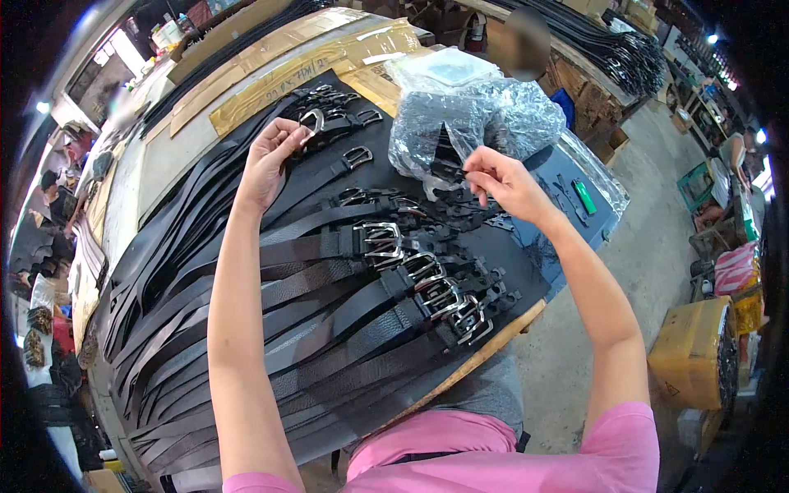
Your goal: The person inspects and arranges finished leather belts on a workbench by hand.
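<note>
My left hand holds a silver buckle at the end of a black belt near the far end of the row. My right hand pinches a small black leather piece at the mouth of a crinkled clear plastic bag filled with dark parts. Between my arms lie several black leather belts side by side on the table, their silver buckles lined up in a diagonal row. Small black loops are scattered below the bag.
The table's wooden edge runs close to my body. A green lighter lies on the table's right side. Cardboard sheets cover the far end. A yellow box stands on the floor at right; more belts are stacked on a bench behind.
</note>
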Demonstrator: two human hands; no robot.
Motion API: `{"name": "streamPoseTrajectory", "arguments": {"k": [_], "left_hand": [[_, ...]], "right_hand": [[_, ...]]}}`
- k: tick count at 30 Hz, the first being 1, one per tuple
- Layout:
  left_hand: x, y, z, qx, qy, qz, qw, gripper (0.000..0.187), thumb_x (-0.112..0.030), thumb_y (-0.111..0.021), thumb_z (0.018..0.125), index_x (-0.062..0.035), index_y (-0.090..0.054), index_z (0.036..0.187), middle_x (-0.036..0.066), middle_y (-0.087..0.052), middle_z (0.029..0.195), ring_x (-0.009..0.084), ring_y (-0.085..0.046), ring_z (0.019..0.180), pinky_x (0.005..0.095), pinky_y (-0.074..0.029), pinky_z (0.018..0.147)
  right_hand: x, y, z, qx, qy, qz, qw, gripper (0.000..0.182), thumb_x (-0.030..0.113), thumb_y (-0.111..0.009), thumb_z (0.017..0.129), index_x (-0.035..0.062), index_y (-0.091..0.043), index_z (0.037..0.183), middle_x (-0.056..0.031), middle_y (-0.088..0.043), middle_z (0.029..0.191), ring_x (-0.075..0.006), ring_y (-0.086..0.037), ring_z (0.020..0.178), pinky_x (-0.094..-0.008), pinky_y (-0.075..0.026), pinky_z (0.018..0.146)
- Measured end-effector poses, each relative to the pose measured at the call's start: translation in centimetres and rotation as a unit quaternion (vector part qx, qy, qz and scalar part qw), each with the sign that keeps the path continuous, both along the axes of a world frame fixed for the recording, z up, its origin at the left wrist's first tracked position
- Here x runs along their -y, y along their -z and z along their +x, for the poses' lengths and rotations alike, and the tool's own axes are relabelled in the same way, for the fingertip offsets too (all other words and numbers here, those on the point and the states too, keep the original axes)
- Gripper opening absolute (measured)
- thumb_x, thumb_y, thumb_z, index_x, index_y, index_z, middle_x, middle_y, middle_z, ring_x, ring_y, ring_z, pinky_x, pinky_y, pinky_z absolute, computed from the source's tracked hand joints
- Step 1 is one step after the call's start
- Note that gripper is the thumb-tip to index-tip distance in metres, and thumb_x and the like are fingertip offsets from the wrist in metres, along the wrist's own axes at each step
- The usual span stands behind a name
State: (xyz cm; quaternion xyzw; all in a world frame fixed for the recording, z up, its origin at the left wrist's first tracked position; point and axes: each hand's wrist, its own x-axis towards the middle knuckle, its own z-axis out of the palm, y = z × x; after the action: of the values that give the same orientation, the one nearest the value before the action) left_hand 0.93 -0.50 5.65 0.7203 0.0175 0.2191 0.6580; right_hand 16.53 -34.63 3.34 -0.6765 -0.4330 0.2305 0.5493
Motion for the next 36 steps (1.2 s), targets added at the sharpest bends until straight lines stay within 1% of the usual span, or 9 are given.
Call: {"name": "streamPoseTrajectory", "arguments": {"k": [1,5,11,14,15,16,21,27,36], "left_hand": [[0.7,-0.6,-0.8,0.003,0.019,-0.026,0.999,0.011,-0.016,-0.06,0.091,-0.0065,-0.055,0.09,0.0,-0.058,0.09,0.0079,-0.052,0.083,0.0223,-0.04,0.076],[2.9,-1.7,-3.4,0.004,0.064,-0.068,0.996,0.011,-0.014,-0.06,0.09,-0.0076,-0.052,0.087,0.003,-0.058,0.095,0.01,-0.053,0.084,0.0233,-0.043,0.077],[5.3,-1.7,-6.4,0.02,0.065,-0.11,0.992,0.01,-0.012,-0.066,0.085,-0.0072,-0.057,0.085,0.002,-0.061,0.098,0.009,-0.056,0.09,0.0234,-0.043,0.082],[6.1,-1.6,-7.3,0.045,0.072,-0.124,0.989,0.011,-0.011,-0.069,0.083,-0.0073,-0.061,0.09,0.001,-0.063,0.098,0.0088,-0.057,0.089,0.0244,-0.042,0.085],[6.4,-1.6,-7.4,0.058,0.07,-0.144,0.985,0.011,-0.007,-0.068,0.083,-0.0041,-0.062,0.092,0.004,-0.065,0.096,0.0092,-0.06,0.086,0.0219,-0.047,0.08],[6.6,-1.6,-7.6,0.059,0.064,-0.144,0.986,0.011,-0.008,-0.069,0.083,-0.0042,-0.062,0.092,0.004,-0.065,0.096,0.0092,-0.06,0.086,0.022,-0.047,0.08],[7.2,-1.1,-8.0,0.061,0.056,-0.155,0.984,0.011,-0.008,-0.07,0.082,-0.0048,-0.063,0.091,0.004,-0.066,0.094,0.0091,-0.06,0.085,0.0224,-0.048,0.079],[7.0,-1.2,-8.3,0.058,0.079,-0.146,0.984,0.011,-0.008,-0.07,0.082,-0.0052,-0.064,0.09,0.004,-0.066,0.094,0.0085,-0.06,0.083,0.0224,-0.047,0.076],[7.1,-1.1,-8.7,0.017,0.064,-0.125,0.99,0.014,-0.007,-0.071,0.08,-0.0036,-0.063,0.092,0.003,-0.065,0.09,0.0088,-0.059,0.082,0.0234,-0.048,0.075]], "right_hand": [[-0.8,-0.4,-0.9,-0.034,-0.016,0.028,0.999,0.006,0.009,-0.052,0.093,0.0032,-0.05,0.092,0.0004,-0.053,0.071,-0.0038,-0.047,0.056,-0.0195,-0.039,0.048],[-3.8,-2.5,-4.3,-0.198,-0.088,0.013,0.976,0.009,0.011,-0.054,0.093,0.0055,-0.051,0.099,-0.0008,-0.055,0.07,-0.0031,-0.043,0.05,-0.0172,-0.029,0.04],[-7.8,-3.6,-8.2,-0.257,-0.152,0.039,0.954,0.01,0.012,-0.055,0.093,0.005,-0.052,0.098,-0.0022,-0.058,0.071,-0.0034,-0.044,0.05,-0.016,-0.029,0.04],[-9.9,-2.6,-9.8,-0.244,-0.165,0.098,0.951,0.012,0.02,-0.053,0.095,0.0077,-0.053,0.099,-0.0036,-0.063,0.078,-0.0042,-0.048,0.058,-0.0181,-0.038,0.052],[-10.3,-2.6,-10.6,-0.24,-0.155,0.112,0.952,0.015,0.023,-0.051,0.096,0.0087,-0.053,0.1,-0.0042,-0.064,0.081,-0.0048,-0.049,0.064,-0.0195,-0.04,0.06],[-10.6,-2.7,-11.5,-0.263,-0.139,0.146,0.944,0.014,0.019,-0.054,0.095,0.0078,-0.053,0.103,-0.004,-0.064,0.083,-0.005,-0.049,0.066,-0.019,-0.04,0.063],[-11.4,-4.1,-14.7,-0.22,-0.034,0.294,0.93,0.029,0.005,-0.058,0.089,0.0067,-0.053,0.118,0.0028,-0.053,0.08,-0.0041,-0.047,0.07,-0.0177,-0.037,0.065],[-11.2,-4.4,-14.4,-0.128,-0.073,0.254,0.956,0.035,-0.004,-0.053,0.087,0.0079,-0.059,0.12,0.0063,-0.047,0.079,-0.0023,-0.043,0.074,-0.0178,-0.038,0.069],[-9.7,-5.8,-13.3,0.001,-0.106,0.174,0.979,0.033,-0.007,-0.048,0.088,0.0043,-0.059,0.117,0.0001,-0.061,0.1,-0.005,-0.051,0.088,-0.019,-0.042,0.079]]}}
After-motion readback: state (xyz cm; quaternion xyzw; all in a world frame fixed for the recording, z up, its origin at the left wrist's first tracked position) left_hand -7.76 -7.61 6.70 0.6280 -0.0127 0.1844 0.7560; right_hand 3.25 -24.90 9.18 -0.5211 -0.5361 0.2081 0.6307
